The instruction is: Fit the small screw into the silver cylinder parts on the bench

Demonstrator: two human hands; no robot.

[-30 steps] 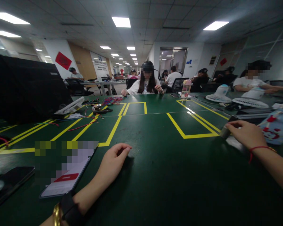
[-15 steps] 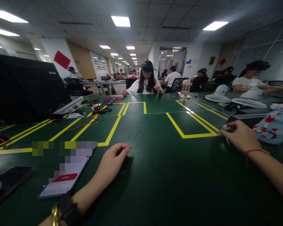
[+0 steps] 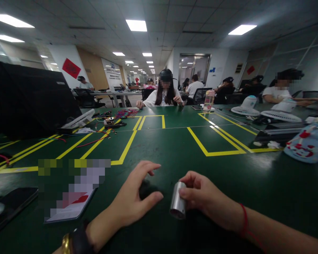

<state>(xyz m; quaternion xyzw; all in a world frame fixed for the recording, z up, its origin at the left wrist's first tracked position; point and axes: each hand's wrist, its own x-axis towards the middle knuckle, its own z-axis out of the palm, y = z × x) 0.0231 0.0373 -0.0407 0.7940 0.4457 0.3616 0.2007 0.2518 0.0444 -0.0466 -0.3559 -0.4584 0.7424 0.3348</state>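
Note:
Between the thumb and fingers of my right hand [image 3: 205, 195] is a short silver metal cylinder [image 3: 178, 201], tilted a little, its lower end facing toward me. What lies inside that dark end cannot be made out. Just left of it my left hand [image 3: 134, 192] is open, thumb and fingers apart, not touching the cylinder. Both hands are over the near part of the green table [image 3: 159, 150]. A phone [image 3: 86, 204] with a lit screen, partly blurred out, lies left of my left wrist.
Yellow tape lines [image 3: 225, 153] mark the table. On the right stand a light blue patterned bag [image 3: 306, 144] and white fans [image 3: 246, 110]. A black box-like object [image 3: 34, 98], loose wires [image 3: 95, 141] and a dark phone [image 3: 13, 208] are on the left. A person [image 3: 165, 88] sits opposite.
My right hand has come from the far right to the middle, bringing the metal cylinder. My left hand has moved slightly right and its fingers have spread.

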